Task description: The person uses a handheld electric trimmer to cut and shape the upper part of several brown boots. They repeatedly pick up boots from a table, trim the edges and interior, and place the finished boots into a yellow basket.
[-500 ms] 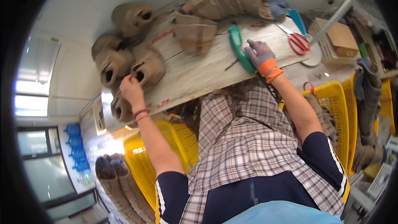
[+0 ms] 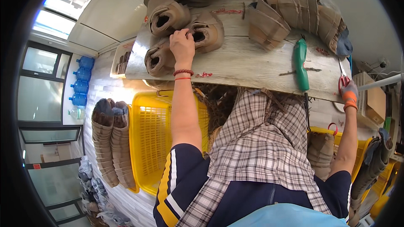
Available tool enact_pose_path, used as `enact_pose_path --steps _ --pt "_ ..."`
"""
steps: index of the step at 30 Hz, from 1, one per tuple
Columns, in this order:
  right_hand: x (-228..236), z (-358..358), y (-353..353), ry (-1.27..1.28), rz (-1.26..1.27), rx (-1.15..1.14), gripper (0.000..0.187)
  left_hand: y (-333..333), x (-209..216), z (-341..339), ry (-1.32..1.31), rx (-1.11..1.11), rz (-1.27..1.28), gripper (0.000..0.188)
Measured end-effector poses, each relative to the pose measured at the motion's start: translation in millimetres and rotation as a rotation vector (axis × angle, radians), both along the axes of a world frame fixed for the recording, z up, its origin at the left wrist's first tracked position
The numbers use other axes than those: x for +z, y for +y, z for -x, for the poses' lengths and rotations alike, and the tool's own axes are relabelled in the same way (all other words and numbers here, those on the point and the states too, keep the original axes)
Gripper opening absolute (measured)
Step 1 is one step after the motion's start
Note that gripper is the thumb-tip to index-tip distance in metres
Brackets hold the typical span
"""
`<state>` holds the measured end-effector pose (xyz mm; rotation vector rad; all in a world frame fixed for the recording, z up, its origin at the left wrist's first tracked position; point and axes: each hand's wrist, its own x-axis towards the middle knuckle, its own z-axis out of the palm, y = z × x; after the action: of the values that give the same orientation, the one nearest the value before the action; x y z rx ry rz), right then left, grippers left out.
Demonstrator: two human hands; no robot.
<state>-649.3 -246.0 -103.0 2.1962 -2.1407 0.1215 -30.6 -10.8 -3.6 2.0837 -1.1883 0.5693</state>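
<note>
Cloth roll (image 2: 214,35), left: likely soft; grasp rim (image 2: 205,33). Scissors (image 2: 343,75), right: likely stiff; grasp handles (image 2: 346,80). Left hand (image 2: 182,48), right hand (image 2: 349,94): grips unclear.

Between my left grip (image 2: 182,48) and the green tool (image 2: 301,64), a wide bare strip of worktop (image 2: 248,65) gives me room to cross. Brown rolls (image 2: 208,33) crowd my left fingers; a long brown bundle (image 2: 301,10) blocks the back. Scissors (image 2: 344,80) and a box (image 2: 376,105) hem in my right grip (image 2: 349,94).
</note>
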Motion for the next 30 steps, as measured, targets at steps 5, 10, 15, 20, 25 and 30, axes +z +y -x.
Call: enact_pose_path --steps 5,10,15,20,25,30 --pt "-16.2 75.6 12.4 -0.283 0.034 -0.013 0.032 -18.1 -4.5 13.9 0.011 -0.043 0.021 0.016" --pt "53.7 -20.6 84.7 -1.551 -0.721 -0.185 0.052 0.9 1.4 8.8 0.004 -0.026 0.048 0.015" --pt "156.0 -215.9 150.4 -1.248 -0.973 0.69 0.064 2.4 4.2 11.3 -0.004 -0.047 0.075 0.015" --pt "187.3 -348.3 134.7 -0.827 -1.185 0.821 0.071 3.8 7.7 15.7 -0.001 -0.066 0.117 0.014" --pt "193.1 -408.3 122.8 -0.533 -1.207 0.659 0.075 5.7 10.5 19.5 0.016 -0.069 0.109 0.013" --pt "209.7 -425.5 124.3 -0.423 -1.176 0.679 0.075 6.9 9.4 16.9 0.019 -0.054 0.107 0.013"
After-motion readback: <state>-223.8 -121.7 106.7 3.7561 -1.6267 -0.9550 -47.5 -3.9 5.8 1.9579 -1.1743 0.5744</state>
